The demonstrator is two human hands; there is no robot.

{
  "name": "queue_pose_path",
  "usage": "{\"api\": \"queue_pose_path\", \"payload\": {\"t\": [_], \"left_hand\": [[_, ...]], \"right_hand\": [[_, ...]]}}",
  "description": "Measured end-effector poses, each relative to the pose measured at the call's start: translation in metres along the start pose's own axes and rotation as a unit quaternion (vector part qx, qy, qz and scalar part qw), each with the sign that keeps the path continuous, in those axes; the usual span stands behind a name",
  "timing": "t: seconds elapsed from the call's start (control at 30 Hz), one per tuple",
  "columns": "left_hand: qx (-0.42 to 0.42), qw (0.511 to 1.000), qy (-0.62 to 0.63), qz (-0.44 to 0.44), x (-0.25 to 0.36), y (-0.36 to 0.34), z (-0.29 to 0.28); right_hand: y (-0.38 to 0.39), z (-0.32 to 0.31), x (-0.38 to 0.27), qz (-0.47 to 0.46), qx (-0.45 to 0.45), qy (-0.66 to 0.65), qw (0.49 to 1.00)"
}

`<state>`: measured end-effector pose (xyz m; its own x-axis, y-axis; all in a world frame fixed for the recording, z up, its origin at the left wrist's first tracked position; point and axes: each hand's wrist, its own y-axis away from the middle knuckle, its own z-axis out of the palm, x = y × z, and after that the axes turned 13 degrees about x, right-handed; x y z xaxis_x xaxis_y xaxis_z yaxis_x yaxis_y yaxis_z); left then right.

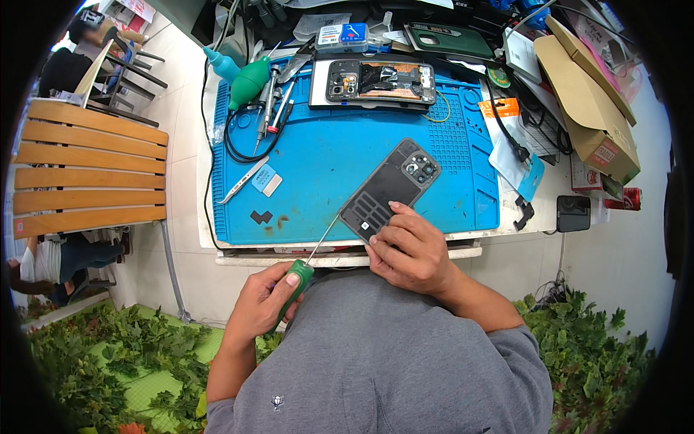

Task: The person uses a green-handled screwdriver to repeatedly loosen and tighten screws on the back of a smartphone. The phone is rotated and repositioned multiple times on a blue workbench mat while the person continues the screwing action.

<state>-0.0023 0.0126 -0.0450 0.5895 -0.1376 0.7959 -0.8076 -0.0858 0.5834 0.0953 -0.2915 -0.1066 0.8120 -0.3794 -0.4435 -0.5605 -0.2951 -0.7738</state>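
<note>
On the left part of the blue repair mat (318, 166), we see white tweezers (243, 179) lying loose. Off the mat's near edge, our left hand (264, 298) grips a green-handled screwdriver (302, 272), its tip at the corner of a dark smartphone (389, 189). The phone slants over the mat's near part, back looking intact; we judge the work early, any opened seam unclear. Our right hand (412, 253) pinches its near end.
</note>
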Motion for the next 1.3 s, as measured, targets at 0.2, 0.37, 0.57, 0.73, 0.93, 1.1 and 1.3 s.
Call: {"api": "queue_pose_path", "payload": {"t": [0.2,0.37,0.57,0.73,0.93,1.1,1.3], "left_hand": [[-0.006,1.0,-0.009,-0.003,-0.001,-0.002,-0.003],[-0.007,1.0,-0.006,-0.002,0.004,-0.004,-0.001],[-0.015,1.0,-0.009,0.001,0.004,-0.006,0.0],[0.0,0.999,0.026,0.028,0.001,-0.003,-0.003],[-0.056,0.99,-0.097,0.091,0.011,0.002,-0.023],[-0.155,0.948,-0.228,0.157,0.039,0.008,-0.025],[-0.314,0.903,-0.222,0.191,0.033,-0.008,-0.044]], "right_hand": [[-0.005,-0.005,0.001,0.007,-0.02,-0.001,1.0],[-0.01,-0.007,0.001,0.014,-0.029,-0.001,0.999],[-0.012,-0.009,0.002,0.01,-0.035,-0.001,0.999],[-0.013,-0.013,0.003,0.025,-0.048,-0.009,0.998],[-0.029,-0.021,-0.009,0.039,-0.055,-0.007,0.998],[-0.033,-0.033,-0.017,-0.036,-0.201,-0.082,0.975],[-0.031,-0.053,-0.031,0.054,-0.272,-0.339,0.899]]}}
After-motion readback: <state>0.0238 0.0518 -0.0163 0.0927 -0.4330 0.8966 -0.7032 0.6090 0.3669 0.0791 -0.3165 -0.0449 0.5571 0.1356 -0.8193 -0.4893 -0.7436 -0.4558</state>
